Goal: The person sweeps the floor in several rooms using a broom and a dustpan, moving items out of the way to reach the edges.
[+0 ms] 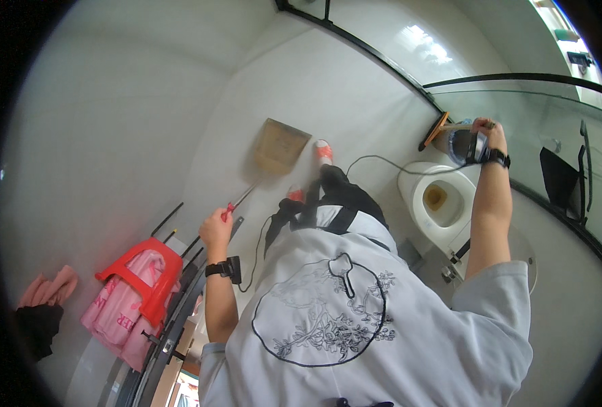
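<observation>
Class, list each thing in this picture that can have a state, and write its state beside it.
Left hand: closed around the dustpan handle
Right hand: closed around the orange-and-black-headed tool
Dustpan: held by its handle; floor contact unclear
Toilet: bowl uncovered
Cable: slack, curved

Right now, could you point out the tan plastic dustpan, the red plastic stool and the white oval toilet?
Tan dustpan (pixel 280 148): head view, middle of its pan.
Red stool (pixel 169 268): head view, its frame.
White toilet (pixel 414 197): head view, left of its rim.
</observation>
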